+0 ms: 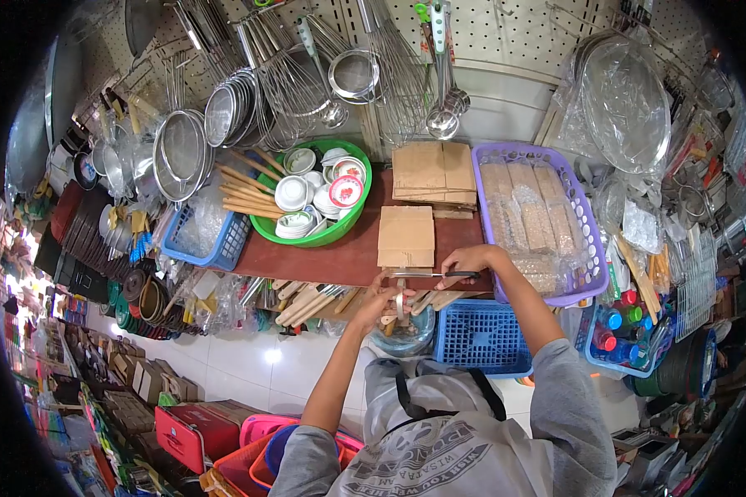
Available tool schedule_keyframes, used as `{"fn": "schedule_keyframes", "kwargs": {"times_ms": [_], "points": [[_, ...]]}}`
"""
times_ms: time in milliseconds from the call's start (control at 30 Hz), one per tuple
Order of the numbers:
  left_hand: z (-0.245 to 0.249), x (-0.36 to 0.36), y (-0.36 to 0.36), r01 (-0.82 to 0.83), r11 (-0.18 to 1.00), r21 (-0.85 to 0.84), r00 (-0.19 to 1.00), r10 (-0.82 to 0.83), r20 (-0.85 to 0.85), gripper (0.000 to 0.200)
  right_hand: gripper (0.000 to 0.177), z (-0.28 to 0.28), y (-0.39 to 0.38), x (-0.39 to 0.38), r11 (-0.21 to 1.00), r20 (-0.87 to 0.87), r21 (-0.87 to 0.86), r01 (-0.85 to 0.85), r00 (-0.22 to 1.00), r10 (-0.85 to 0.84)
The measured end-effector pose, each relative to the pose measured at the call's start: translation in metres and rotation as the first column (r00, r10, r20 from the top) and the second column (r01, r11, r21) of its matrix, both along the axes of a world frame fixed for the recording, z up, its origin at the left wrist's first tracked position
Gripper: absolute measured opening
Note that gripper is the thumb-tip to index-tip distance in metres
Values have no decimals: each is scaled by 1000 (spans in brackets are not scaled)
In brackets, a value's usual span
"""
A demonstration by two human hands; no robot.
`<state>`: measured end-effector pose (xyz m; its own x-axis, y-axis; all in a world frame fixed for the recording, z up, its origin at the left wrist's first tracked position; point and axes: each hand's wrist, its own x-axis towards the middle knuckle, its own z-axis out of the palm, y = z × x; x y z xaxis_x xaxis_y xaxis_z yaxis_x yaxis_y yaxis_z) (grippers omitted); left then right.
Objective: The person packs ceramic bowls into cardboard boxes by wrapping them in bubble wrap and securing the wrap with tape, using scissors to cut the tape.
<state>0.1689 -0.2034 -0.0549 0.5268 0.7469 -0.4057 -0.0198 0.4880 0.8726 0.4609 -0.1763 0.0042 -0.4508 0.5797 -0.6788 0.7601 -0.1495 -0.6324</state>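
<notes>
My right hand (462, 263) is closed round the dark handle of a thin metal-bladed tool (419, 274), held level over the front edge of the brown shelf. Its exact kind is hard to make out. At the blade's left end, my left hand (378, 303) has its fingers bent round a pale ring-shaped roll (401, 306), which looks like tape. Just beyond both hands a square piece of cardboard (406, 235) lies flat on the brown shelf (307, 262). Behind it is a stack of larger cardboard pieces (433, 170).
To the right stands a purple basket (590, 224) of bubble-wrapped packs; to the left, a green basin (363, 214) with bowls. A blue crate (482, 331) sits below the shelf edge. Whisks (283, 91) and strainers (178, 153) hang overhead. Wooden-handled utensils (307, 305) stick out beneath.
</notes>
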Motion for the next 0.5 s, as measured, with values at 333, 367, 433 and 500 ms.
{"fn": "schedule_keyframes", "kwargs": {"times_ms": [333, 367, 433, 500], "points": [[6, -37, 19, -12, 986, 169, 983, 43, -180, 50, 55, -3, -11, -12, 980, -364, 97, 175, 922, -129], [4, -39, 22, -4, 972, 235, 970, 60, -234, 39, 55, -2, -11, -15, 956, -426, 131, 264, 885, -186], [-31, -47, 38, 17, 889, 458, 939, 143, -314, 36, 56, 23, -20, -24, 906, -199, 219, 363, 926, -322], [-39, -45, 46, 106, 791, 603, 872, 218, -438, 34, 58, 39, -29, -26, 888, -30, 269, 373, 925, -380]]}}
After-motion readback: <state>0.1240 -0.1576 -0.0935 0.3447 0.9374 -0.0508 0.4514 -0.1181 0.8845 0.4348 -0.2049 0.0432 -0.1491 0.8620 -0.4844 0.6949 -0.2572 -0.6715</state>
